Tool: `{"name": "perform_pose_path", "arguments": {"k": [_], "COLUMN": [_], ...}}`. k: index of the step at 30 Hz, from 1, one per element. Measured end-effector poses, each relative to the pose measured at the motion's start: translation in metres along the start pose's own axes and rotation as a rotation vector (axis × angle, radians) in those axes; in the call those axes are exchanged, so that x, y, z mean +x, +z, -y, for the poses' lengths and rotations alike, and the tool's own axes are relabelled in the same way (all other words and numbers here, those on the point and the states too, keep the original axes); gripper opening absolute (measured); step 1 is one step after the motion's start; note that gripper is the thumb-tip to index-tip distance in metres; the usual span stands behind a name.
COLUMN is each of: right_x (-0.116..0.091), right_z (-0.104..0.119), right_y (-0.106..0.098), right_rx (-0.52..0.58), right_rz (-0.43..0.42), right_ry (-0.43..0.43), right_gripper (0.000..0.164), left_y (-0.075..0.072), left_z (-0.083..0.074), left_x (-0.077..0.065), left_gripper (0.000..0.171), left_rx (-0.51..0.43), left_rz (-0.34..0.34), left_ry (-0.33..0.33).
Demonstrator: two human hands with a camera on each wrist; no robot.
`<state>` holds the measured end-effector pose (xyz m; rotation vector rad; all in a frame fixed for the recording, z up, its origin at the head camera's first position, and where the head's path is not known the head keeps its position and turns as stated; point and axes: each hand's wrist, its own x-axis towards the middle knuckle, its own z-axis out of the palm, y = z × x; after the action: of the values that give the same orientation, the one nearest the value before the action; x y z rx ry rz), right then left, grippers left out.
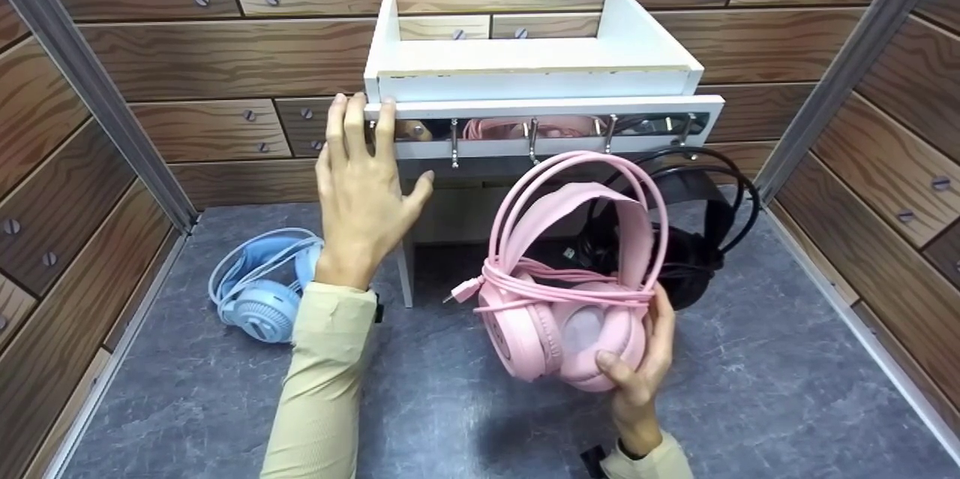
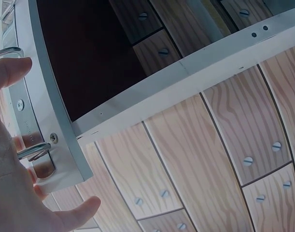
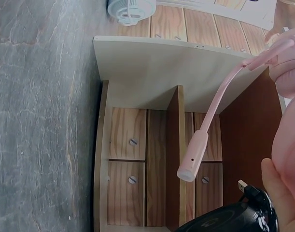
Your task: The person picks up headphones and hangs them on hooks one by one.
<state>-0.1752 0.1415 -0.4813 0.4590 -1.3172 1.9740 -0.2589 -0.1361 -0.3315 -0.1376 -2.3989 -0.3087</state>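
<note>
My right hand (image 1: 641,366) grips a pink headset (image 1: 592,329) by its lower right ear cup, its cable wound round the headband's lower part. In the right wrist view, the headset's pink microphone arm (image 3: 207,128) sticks out. The left hand (image 1: 362,182), fingers extended, rests on the left end of a white hook rail (image 1: 555,105). This rail fronts a white shelf unit (image 1: 517,52) and carries several metal hooks (image 1: 532,137). In the left wrist view, the left thumb (image 2: 12,72) lies near one hook. The pink headset hangs in front of the unit, apart from the hooks.
A light blue headset (image 1: 266,306) lies on the grey surface (image 1: 435,389), left of the unit. Behind the pink one is a black headset (image 1: 682,261), near the unit's right side. Wood-patterned walls (image 1: 225,58) with metal corner frames enclose the space.
</note>
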Motion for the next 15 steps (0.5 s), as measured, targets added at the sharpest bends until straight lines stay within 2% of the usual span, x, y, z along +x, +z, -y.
{"name": "perform_pose_path", "arguments": {"k": [15], "right_x": [-0.002], "right_z": [-0.0034], "right_y": [0.0001], "right_rx": [-0.03], "right_rz": [0.014], "right_ry": [-0.01], "right_gripper": [0.094], "left_y": [-0.0001], "left_z": [0.0001], "left_x": [0.0005], "left_gripper": [0.09], "left_rx": [0.009], "left_rz": [0.009], "left_ry": [-0.001]}}
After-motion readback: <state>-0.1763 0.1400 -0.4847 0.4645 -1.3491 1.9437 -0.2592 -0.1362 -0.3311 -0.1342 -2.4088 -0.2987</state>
